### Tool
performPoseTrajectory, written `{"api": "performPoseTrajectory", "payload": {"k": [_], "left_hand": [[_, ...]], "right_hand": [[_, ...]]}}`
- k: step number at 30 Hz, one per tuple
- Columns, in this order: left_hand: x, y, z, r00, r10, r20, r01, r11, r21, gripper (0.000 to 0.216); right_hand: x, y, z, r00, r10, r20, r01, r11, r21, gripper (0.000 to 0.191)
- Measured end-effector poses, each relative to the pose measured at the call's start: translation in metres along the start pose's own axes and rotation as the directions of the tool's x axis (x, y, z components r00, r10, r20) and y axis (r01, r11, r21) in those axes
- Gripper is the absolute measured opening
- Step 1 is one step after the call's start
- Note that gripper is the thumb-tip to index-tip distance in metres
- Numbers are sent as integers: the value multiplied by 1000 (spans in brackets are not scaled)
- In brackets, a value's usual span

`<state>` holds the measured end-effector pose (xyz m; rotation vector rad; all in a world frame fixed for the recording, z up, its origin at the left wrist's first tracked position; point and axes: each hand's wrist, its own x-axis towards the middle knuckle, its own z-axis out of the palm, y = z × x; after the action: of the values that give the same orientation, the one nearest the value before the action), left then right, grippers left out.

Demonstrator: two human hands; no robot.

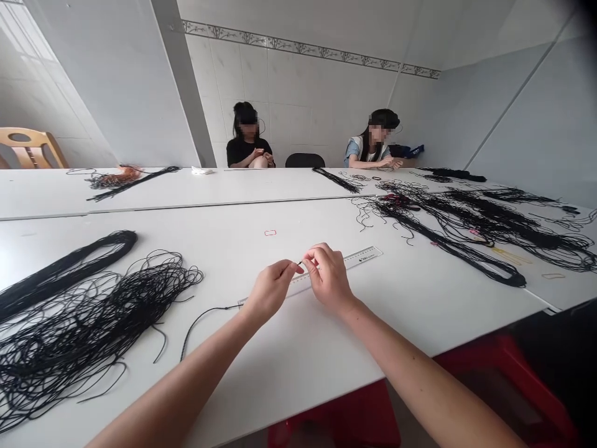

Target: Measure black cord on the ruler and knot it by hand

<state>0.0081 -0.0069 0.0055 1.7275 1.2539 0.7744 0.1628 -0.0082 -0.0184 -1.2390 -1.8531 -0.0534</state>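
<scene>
Between the fingertips of both hands is a short stretch of thin black cord (300, 264), apparently with a small knot. My left hand (272, 285) pinches it from the left, thumb against fingers. From the right, my right hand (327, 274) pinches the same cord close by, its fingers curled. Under the hands a clear plastic ruler (364, 256) lies slantwise on the white table (289, 348), partly covered by them. A black cord tail (196, 322) with a small knot comes out from beside my left wrist and curves down behind the forearm.
Loose black cords (116, 305) and a looped black bundle (116, 241) spread at left. More black cord bundles (494, 218) cover the right side. A red rubber band (270, 233) lies beyond the ruler. Two people sit across the table. Red stools (345, 417) stand below the near edge.
</scene>
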Motion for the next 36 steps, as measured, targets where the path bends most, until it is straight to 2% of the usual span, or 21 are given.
{"api": "performPoseTrajectory", "payload": {"k": [4, 13, 18, 25, 28, 32, 36], "left_hand": [[1, -4, -3, 1000, 15, -10, -15, 1000, -25, 42], [1, -2, -4, 999, 40, 26, -37, 995, -93, 31], [-1, -3, -2, 999, 31, -6, -32, 998, -56, 30], [-3, -3, -1, 1000, 14, -23, -14, 1000, 0, 30], [-3, -3, -2, 1000, 26, -8, -26, 1000, 15, 32], [-3, -5, -2, 999, 52, 5, -52, 998, 19, 32], [-2, -8, -2, 997, 82, -2, -82, 996, 42, 32]], "right_hand": [[-1, -1, -1, 999, -27, 45, 28, 999, -28, 14], [-2, -2, -1, 995, -60, 82, 60, 998, -7, 15], [-1, 1, -2, 999, 3, 36, -4, 999, 43, 13], [1, 5, -5, 996, -3, 87, -17, 974, 225, 17], [1, 5, -5, 993, -9, 121, -18, 975, 220, 10], [0, 4, -4, 986, -22, 163, -9, 982, 187, 16], [0, 3, -6, 982, -10, 187, -30, 978, 207, 12]]}}
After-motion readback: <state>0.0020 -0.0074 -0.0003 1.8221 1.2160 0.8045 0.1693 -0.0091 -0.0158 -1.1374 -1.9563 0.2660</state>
